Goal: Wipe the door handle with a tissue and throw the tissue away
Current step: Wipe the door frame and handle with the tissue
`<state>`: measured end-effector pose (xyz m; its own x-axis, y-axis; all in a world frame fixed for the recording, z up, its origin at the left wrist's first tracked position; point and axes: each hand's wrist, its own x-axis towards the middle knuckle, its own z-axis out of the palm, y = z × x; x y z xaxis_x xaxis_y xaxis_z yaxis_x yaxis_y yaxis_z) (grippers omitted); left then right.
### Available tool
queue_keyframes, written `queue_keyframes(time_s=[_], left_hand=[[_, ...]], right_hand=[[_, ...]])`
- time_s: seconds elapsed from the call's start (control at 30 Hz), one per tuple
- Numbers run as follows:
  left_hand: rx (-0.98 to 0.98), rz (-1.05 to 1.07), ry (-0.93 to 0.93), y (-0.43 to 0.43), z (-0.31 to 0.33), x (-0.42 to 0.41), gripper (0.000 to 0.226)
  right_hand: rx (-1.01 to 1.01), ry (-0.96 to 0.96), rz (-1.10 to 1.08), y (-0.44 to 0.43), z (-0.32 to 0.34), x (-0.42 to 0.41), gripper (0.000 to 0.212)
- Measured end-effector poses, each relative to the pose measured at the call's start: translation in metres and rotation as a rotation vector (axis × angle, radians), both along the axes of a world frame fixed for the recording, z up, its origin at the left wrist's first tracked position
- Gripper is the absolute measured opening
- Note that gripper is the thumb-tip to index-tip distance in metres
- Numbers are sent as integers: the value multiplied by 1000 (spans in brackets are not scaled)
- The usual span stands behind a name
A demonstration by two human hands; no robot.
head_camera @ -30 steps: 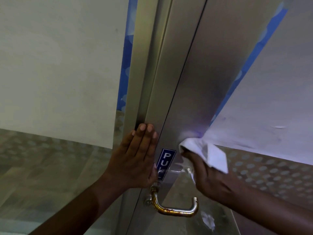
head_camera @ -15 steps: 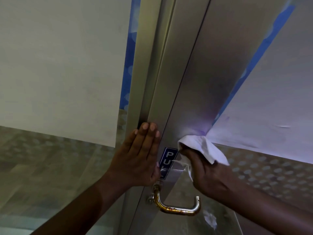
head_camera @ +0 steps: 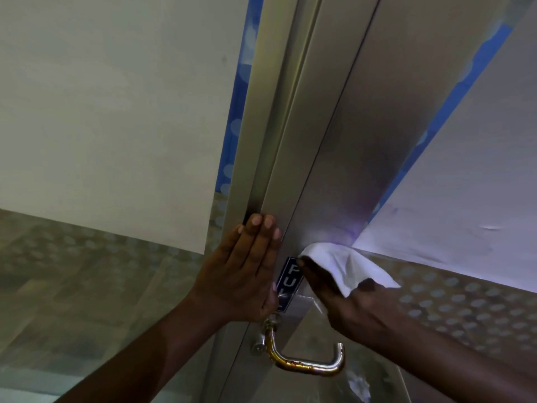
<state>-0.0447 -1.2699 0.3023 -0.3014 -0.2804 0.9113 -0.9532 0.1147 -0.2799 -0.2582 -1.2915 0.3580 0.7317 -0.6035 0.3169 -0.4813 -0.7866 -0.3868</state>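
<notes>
A curved metal door handle [head_camera: 305,363], tarnished gold along its lower bar, sticks out from the brushed-metal door stile [head_camera: 348,158] near the bottom of the view. My left hand [head_camera: 247,269] lies flat with fingers together against the door edge, just above the handle's mount. My right hand [head_camera: 345,303] holds a white tissue [head_camera: 345,263] pressed to the stile, above and to the right of the handle, beside a blue PULL sticker [head_camera: 289,282]. The tissue does not touch the handle.
The metal door frame [head_camera: 252,141] runs up the middle. Glass panels with white film and dotted frosting lie to the left [head_camera: 101,112] and right [head_camera: 465,184]. A pale crumpled shape [head_camera: 359,385] shows through the glass below the handle.
My right hand and the tissue have slid a little up and left along the stile, closer to the PULL sticker. My left hand has stayed flat on the door edge.
</notes>
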Motion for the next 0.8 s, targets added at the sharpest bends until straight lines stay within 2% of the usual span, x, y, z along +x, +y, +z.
queue_keyframes(time_s=[0.03,0.07,0.1,0.13,0.17,0.27,0.3,0.33,0.4,0.47,0.53,0.6,0.63,0.67,0.8], left_hand=[[-3,-2,-1,0,0,0,93],[-5,2,-1,0,0,0,93],[-5,8,-1,0,0,1,92],[-5,11,-2,-1,0,1,92],[-2,11,-2,-1,0,1,91],[1,10,-5,-1,-1,1,88],[-1,8,-3,-1,-1,1,88],[0,7,-1,-1,-1,1,89],[5,10,1,-1,-1,2,91],[11,8,-1,-1,0,1,91],[9,5,0,0,-1,1,89],[8,6,1,0,-1,1,87],[9,5,-1,0,-1,1,88],[11,2,-3,1,-1,1,90],[11,3,-12,1,-1,1,94]], right_hand=[[-66,17,-4,-1,-4,-3,44],[-2,24,-86,-3,-6,-1,39],[56,152,-101,6,2,10,27],[-15,124,7,1,-4,8,17],[-127,158,34,1,-4,11,16],[-124,99,55,0,3,9,18],[-103,74,62,1,5,7,22],[-135,66,-24,1,9,3,33],[-381,194,-197,5,16,4,46],[-661,235,-226,5,6,-1,43],[-732,199,-183,11,-6,2,36],[-362,44,-84,16,2,13,24],[-170,31,-13,13,4,16,22],[-63,70,1,12,8,19,25],[-125,-24,14,13,19,13,29]])
